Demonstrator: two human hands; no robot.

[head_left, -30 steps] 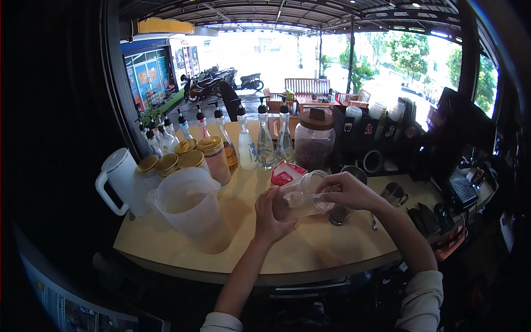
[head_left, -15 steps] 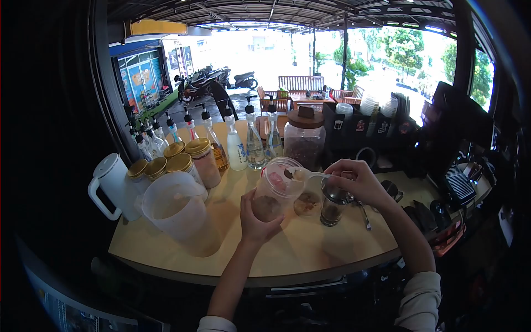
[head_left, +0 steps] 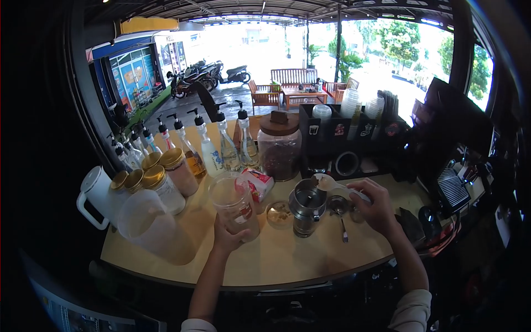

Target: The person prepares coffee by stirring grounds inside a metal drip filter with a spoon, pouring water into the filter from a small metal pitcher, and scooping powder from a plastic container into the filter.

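Observation:
My left hand [head_left: 228,237] is wrapped around the lower part of a clear plastic tub [head_left: 224,200], which stands tilted slightly, its mouth open. Between the fingers of my right hand [head_left: 376,206] is the handle of a white plastic scoop [head_left: 330,184] with some brown powder or grounds in its bowl. The scoop's bowl is at the right rim of a metal cup-like drip filter [head_left: 308,203], which appears to sit on a small glass. A round clear lid [head_left: 280,213] with brown residue lies between tub and filter.
A small metal lid [head_left: 338,205] and a small spoon-like utensil [head_left: 344,231] lie right of the filter. Behind stand a red-and-white packet [head_left: 258,184], a wooden-lidded jar [head_left: 280,149] and several pump bottles [head_left: 210,154]. At left are a translucent pitcher [head_left: 145,221] and a white jug [head_left: 99,193].
The scoop has come out of the tub's mouth and moved right to the filter in my right hand. My left hand has drawn the tub left, away from it. The camera view has shifted too.

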